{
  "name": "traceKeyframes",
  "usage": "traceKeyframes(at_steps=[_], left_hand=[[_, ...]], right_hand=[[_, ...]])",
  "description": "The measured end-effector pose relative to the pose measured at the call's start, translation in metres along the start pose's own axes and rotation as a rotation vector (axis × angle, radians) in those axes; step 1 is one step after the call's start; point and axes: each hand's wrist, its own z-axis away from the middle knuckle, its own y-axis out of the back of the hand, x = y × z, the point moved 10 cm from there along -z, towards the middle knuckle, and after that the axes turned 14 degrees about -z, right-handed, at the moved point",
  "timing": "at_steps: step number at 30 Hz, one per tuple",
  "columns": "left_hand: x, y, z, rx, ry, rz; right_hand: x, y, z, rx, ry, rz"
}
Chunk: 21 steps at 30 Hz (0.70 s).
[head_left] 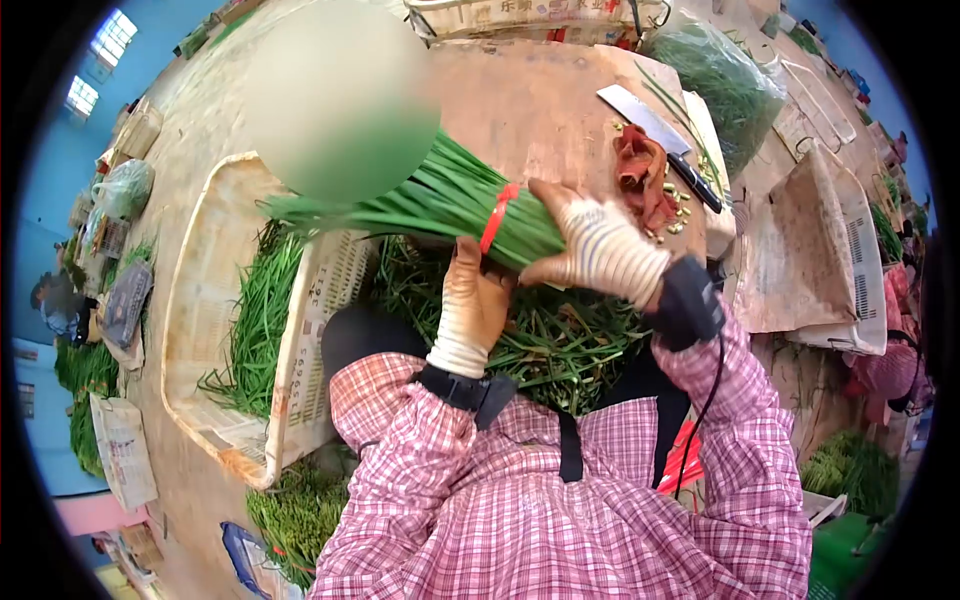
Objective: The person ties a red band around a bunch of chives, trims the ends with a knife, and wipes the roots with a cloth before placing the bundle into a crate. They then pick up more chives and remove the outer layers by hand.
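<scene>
A thick bundle of long green stalks [430, 200] lies across the front of the wooden board, with a red band [497, 218] around it near its right end. Beneath the bundle, just by the band, my left hand [474, 300] in a striped glove is closed on it, thumb up. My right hand [598, 240], also gloved, wraps the bundle's right end, its fingers over the top and thumb below. A blurred round patch hides part of the bundle's left side. Loose green stalks [560, 340] lie in my lap under both hands.
On the board [500, 100] are a knife [660, 130], a reddish cloth [643, 180] and small cut pieces. A white crate [285, 400] with green stalks stands at left. A plastic bag of greens [720, 90] is at upper right. Other people [890, 370] sit at the sides.
</scene>
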Motion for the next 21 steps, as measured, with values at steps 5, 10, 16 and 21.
traceKeyframes(at_steps=[5, 10, 16, 21], left_hand=[[-0.012, 0.024, 0.01, 0.093, 0.084, -0.049], [0.019, -0.024, 0.0, -0.07, 0.026, -0.204], [0.048, -0.078, -0.047, -0.261, 0.071, -0.219], [0.054, 0.017, -0.109, 0.158, 0.118, -0.894]], right_hand=[[-0.023, -0.049, 0.058, 0.296, 0.116, 0.035], [-0.04, -0.015, 0.085, 0.5, 0.127, 0.02], [-0.034, 0.018, 0.062, 0.697, 0.073, -0.035], [0.009, -0.016, 0.011, 0.344, -0.172, -0.361]])
